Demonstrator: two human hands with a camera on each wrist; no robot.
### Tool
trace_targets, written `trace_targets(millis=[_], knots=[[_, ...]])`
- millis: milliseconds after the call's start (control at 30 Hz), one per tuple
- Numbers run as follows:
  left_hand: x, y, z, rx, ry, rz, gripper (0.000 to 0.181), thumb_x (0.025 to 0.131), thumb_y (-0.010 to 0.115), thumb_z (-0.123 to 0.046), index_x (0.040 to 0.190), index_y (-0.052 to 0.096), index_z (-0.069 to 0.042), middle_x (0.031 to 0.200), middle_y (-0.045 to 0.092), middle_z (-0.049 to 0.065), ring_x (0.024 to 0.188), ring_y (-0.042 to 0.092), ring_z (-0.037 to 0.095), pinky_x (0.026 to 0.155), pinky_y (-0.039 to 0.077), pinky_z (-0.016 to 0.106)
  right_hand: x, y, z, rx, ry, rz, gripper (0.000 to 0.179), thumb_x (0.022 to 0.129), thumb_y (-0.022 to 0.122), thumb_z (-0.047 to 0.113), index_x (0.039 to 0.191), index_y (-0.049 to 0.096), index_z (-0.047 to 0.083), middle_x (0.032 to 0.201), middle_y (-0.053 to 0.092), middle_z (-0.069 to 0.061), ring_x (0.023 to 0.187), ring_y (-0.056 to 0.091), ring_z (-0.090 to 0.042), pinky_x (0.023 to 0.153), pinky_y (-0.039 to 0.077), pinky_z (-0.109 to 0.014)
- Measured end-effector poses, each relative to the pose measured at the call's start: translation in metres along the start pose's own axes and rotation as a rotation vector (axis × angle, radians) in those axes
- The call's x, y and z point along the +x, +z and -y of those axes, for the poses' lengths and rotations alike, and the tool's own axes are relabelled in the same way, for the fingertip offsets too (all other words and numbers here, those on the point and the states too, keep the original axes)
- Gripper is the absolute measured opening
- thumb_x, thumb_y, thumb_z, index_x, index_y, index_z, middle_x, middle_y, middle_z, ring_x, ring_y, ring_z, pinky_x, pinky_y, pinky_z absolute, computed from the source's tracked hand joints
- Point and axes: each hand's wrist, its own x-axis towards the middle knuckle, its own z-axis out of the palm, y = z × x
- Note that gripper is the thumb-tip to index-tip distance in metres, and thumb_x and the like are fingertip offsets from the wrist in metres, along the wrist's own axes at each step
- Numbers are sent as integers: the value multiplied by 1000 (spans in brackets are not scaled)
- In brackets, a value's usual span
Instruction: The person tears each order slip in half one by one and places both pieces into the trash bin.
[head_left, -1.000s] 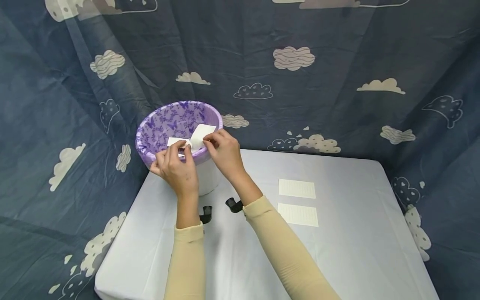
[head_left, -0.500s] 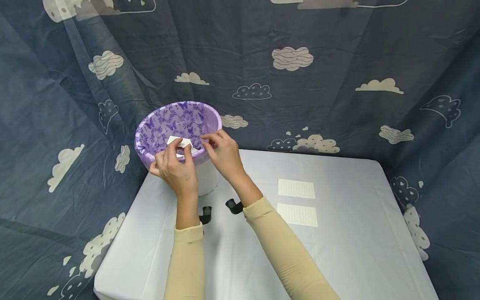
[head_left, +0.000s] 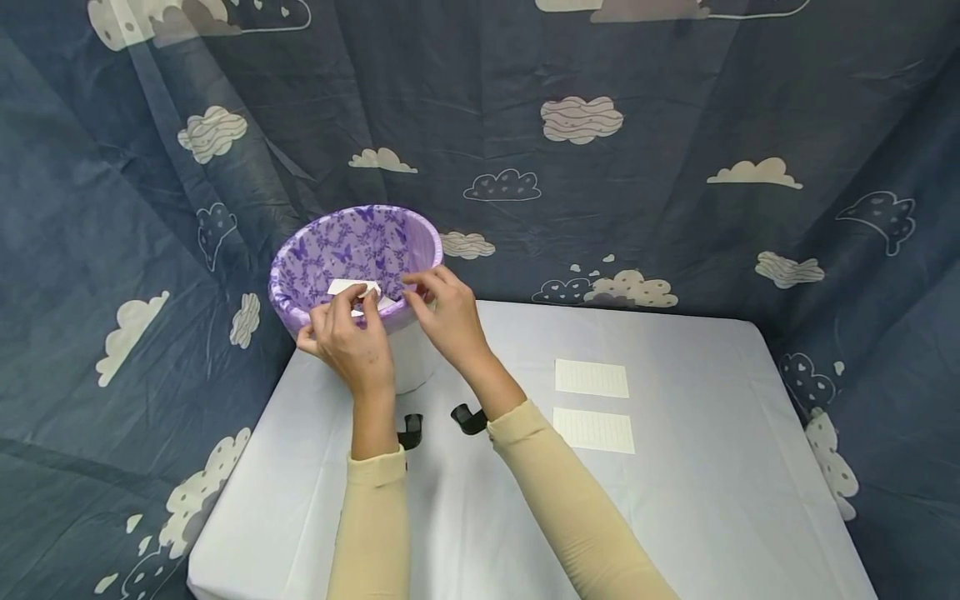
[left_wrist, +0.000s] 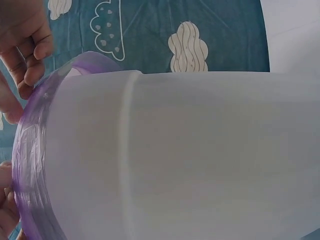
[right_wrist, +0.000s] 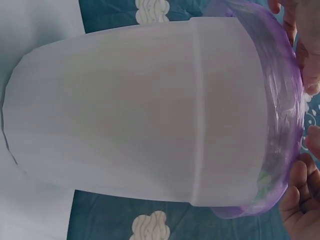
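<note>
A white bin lined with a purple butterfly-patterned bag stands at the table's left back. At its near rim, my left hand pinches a small white piece of paper between thumb and forefinger. Another bit of white paper shows just inside the rim. My right hand hovers at the rim's right side, fingers loosely bent and thumb near the forefinger, with nothing visible between them. Both wrist views show the bin's outer wall and the folded-over bag edge, with fingertips beside it.
Two pale lined paper sheets lie one below the other on the white table, right of my right forearm. Black curved pieces show by the wrists. A dark blue cloth with clouds hangs around the table.
A second before, my right hand held a white paper flap over the bin; that flap has left its fingers. The left hand's paper has tilted slightly lower.
</note>
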Motion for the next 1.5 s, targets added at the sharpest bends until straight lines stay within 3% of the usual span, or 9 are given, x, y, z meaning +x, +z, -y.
trace_targets(millis=[300, 567, 833, 1067, 1233, 1367, 1500], knots=[[-3, 1, 1, 24, 27, 21, 28, 108, 62, -30, 113, 82, -11, 108, 82, 9, 96, 59, 33, 101, 24, 56, -7, -5, -3, 28, -4, -16, 15, 98, 76, 10, 111, 79, 4, 98, 72, -12, 83, 70, -24, 77, 61, -42], [-7, 3, -1, 9, 24, 50, 28, 107, 62, -35, 117, 82, -17, 110, 82, 8, 95, 58, 32, 100, 22, 56, -14, -9, -7, 4, 4, -24, 15, 99, 75, 12, 111, 80, 4, 96, 71, -10, 82, 68, -21, 74, 57, -34], [-11, 3, -6, -1, 26, 60, 28, 107, 64, -34, 118, 81, -15, 107, 82, 8, 97, 58, 32, 100, 22, 56, -20, -17, -11, -16, 31, -31, 15, 100, 75, 13, 112, 80, 6, 93, 69, -9, 81, 66, -21, 71, 52, -29], [-19, 4, -18, -56, 92, 57, 27, 107, 64, -32, 114, 80, -11, 107, 82, 9, 99, 60, 34, 100, 23, 56, -25, -28, -18, -9, 61, -73, 13, 99, 76, 12, 109, 80, 6, 90, 69, -9, 80, 65, -22, 70, 47, -26], [-31, 8, -28, -97, 169, 61, 16, 103, 71, -21, 110, 80, -10, 99, 80, 10, 94, 60, 33, 95, 27, 54, -32, -39, -24, 22, 95, -117, 13, 99, 76, 11, 109, 81, 6, 89, 70, -9, 79, 65, -21, 70, 47, -26], [-43, 14, -32, -150, 218, 112, 13, 98, 76, -13, 110, 79, -8, 94, 78, 11, 90, 61, 32, 89, 32, 48, -41, -49, -30, 22, 119, -155, 13, 99, 75, 12, 109, 81, 7, 88, 70, -8, 78, 65, -20, 70, 47, -26], [-56, 18, -35, -230, 204, 213, 17, 99, 76, -17, 113, 78, -9, 93, 77, 10, 88, 62, 30, 85, 35, 41, -52, -59, -36, 14, 152, -178, 13, 100, 74, 12, 110, 80, 7, 88, 69, -9, 77, 65, -21, 70, 47, -26]])
